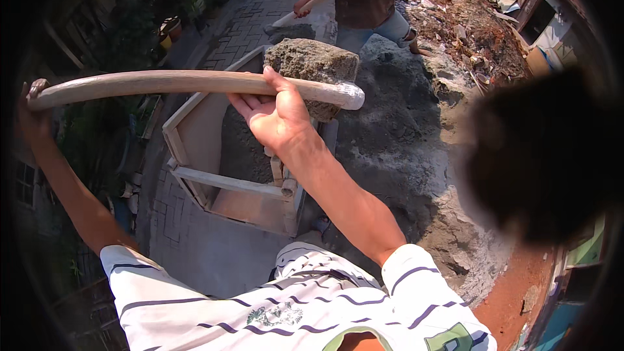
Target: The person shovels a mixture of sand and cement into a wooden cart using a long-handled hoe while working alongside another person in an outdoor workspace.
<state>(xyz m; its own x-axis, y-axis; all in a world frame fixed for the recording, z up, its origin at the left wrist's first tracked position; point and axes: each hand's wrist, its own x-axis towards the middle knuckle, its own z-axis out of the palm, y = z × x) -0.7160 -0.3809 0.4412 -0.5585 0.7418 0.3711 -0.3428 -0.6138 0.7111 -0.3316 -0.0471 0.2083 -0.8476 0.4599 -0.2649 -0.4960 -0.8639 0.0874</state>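
Shovel handle (162, 82) ran left to right; left hand (34, 99) clamped round its end, right hand (281, 114) gripping nearer the sand load (312, 60).

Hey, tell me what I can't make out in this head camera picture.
All in the head view:
Any blade on the wooden handle: covered by the sandy lump.
Finger details of the left hand: small and shadowed near the dark rim.
Part of the wooden-framed box: behind the right hand and forearm.
Head of the co-worker: cut off by the top edge.
Whatever lies behind the blurred dark shape, right.
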